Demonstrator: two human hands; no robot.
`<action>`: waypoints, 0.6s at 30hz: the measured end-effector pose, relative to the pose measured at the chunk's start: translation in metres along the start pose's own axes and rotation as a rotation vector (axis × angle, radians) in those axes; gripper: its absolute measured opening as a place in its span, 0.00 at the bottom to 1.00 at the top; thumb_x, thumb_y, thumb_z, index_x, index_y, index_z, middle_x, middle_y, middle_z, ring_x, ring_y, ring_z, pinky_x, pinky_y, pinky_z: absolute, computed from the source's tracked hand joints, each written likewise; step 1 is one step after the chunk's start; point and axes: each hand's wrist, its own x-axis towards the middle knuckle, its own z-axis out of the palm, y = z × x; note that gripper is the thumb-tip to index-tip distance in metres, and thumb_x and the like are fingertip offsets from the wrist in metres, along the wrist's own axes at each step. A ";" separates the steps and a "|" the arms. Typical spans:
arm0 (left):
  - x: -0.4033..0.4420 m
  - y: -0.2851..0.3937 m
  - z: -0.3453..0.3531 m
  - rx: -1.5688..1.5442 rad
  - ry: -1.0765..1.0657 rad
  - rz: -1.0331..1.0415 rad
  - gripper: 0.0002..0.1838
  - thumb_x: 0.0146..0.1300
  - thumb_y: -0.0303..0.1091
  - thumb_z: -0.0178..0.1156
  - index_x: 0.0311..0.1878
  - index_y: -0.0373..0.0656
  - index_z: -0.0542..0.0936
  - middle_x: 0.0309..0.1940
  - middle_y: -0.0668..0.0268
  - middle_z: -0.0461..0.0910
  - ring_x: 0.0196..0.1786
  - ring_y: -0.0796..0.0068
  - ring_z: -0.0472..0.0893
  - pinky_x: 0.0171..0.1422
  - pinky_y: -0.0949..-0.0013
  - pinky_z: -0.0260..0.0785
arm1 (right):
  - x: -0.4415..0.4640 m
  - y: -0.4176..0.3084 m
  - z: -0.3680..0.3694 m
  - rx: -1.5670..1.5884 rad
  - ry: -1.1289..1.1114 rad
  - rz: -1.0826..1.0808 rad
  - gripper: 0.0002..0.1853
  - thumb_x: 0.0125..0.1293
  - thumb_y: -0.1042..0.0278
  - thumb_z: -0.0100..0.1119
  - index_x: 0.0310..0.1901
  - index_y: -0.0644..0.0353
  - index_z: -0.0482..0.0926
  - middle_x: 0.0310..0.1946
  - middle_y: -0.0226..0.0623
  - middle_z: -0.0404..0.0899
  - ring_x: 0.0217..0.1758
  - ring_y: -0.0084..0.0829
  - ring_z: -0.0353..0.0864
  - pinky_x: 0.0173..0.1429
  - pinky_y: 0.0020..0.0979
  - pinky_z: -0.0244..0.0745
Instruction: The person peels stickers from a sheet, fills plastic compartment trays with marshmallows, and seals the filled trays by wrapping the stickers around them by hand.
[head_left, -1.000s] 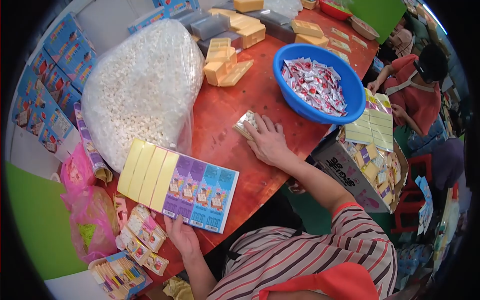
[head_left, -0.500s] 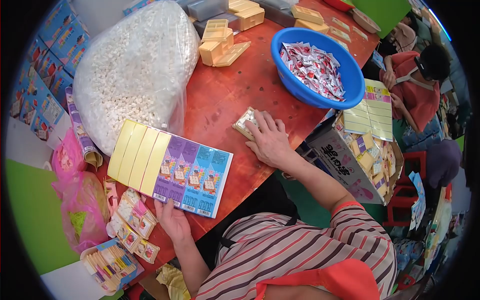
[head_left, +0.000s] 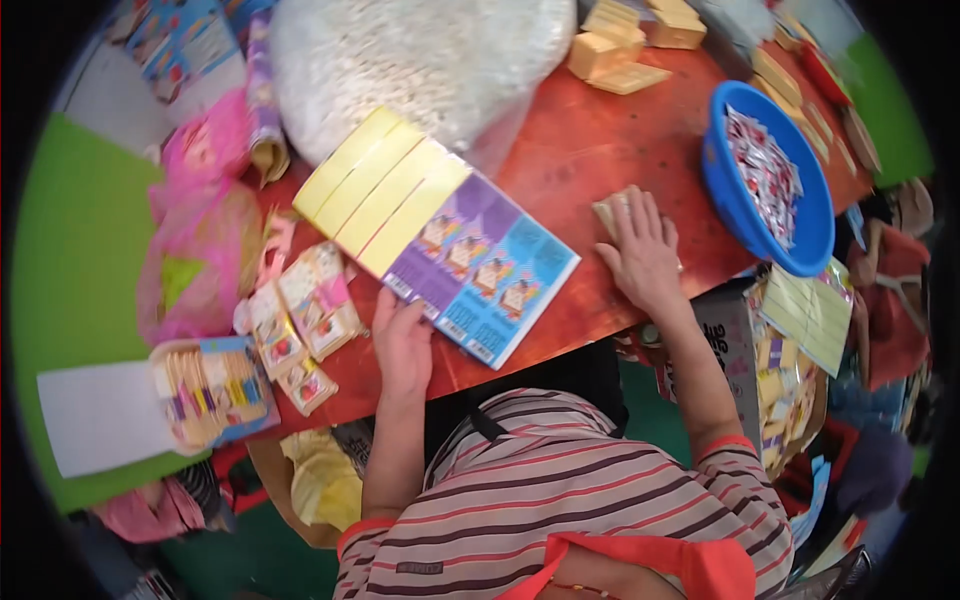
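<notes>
My left hand (head_left: 403,345) has its fingertips at the lower left edge of a sheet of stickers (head_left: 470,245), pinching it there. Yellow strips cover one half of the sheet; purple and blue printed labels fill the other. My right hand (head_left: 645,255) lies with fingers spread over a small cream-coloured case (head_left: 606,215) on the table, hiding most of it. Left of my left hand, several filled cases with strawberry pictures (head_left: 305,310) lie in a pile.
A big clear bag of white pieces (head_left: 400,70) stands behind the sheet on the red table (head_left: 560,150). A blue basin of sachets (head_left: 822,200) sits at the right edge, above a carton of packed cases (head_left: 780,370). Pink bags (head_left: 205,240) and a box of cases (head_left: 210,395) are left.
The view has swung left, so the table things appear further right and turned. Both hands stay at the same things: the left at the sticker sheet, the right on the case.
</notes>
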 end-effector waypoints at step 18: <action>-0.014 0.002 -0.006 -0.070 -0.094 -0.139 0.11 0.75 0.33 0.46 0.51 0.36 0.73 0.42 0.58 0.83 0.40 0.71 0.84 0.44 0.68 0.79 | 0.010 -0.172 -0.029 0.719 0.113 -0.481 0.21 0.56 0.66 0.66 0.52 0.59 0.76 0.51 0.43 0.73 0.52 0.44 0.73 0.58 0.42 0.65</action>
